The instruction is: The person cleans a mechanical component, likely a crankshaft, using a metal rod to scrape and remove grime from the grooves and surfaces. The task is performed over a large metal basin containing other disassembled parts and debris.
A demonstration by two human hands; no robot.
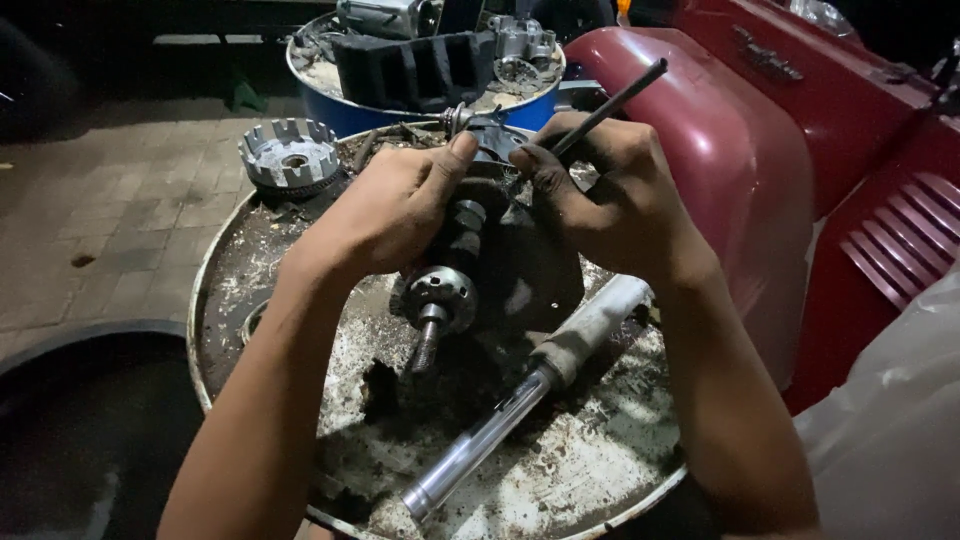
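Hands at drum top (600, 480) centre: left hand (385, 205) grips crankshaft assembly (450, 280), right hand (610, 195) pinches thin black rod (625, 95).

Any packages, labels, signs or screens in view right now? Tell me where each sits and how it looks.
Badge: on the dark red vehicle body panel, upper right; small raised emblem strip, same red, dimly lit.
No packages, signs or screens show around the hands or on the drum top.
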